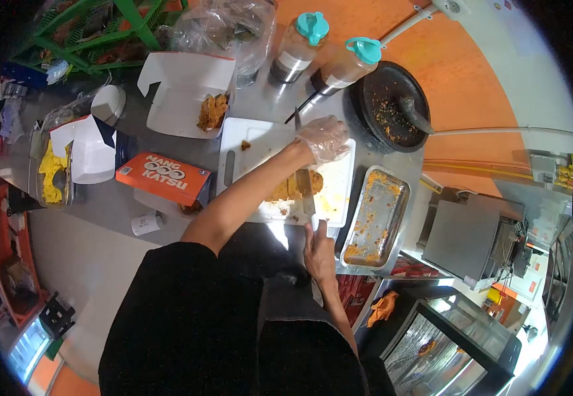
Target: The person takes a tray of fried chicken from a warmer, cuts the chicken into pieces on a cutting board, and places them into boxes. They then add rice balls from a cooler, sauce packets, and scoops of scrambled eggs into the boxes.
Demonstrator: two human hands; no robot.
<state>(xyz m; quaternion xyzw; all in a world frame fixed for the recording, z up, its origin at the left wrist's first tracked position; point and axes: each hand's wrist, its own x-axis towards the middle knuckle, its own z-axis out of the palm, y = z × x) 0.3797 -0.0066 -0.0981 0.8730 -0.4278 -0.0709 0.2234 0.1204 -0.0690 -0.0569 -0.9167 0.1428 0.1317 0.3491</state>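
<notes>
On the white cutting board (239,158) lies a breaded fried cutlet (278,192), cut into strips. My right hand (319,249) is closed round the handle of a long knife (307,192), its blade lying across the cutlet and running up under my left wrist. My left hand (326,138), in a clear plastic glove, is over the far right part of the board, just beyond the cutlet. Its fingers point down and are mostly hidden by the glove and the hand itself. A small crumb piece (245,144) sits at the board's upper left.
An open box (174,105) holds fried pieces; a closed orange box (164,177) and a smaller open box (92,158) are left. A crumb-strewn metal tray (402,224) is right, a stone mortar (365,99) behind it. Two teal-lidded bottles (293,56) (346,69) stand at the back.
</notes>
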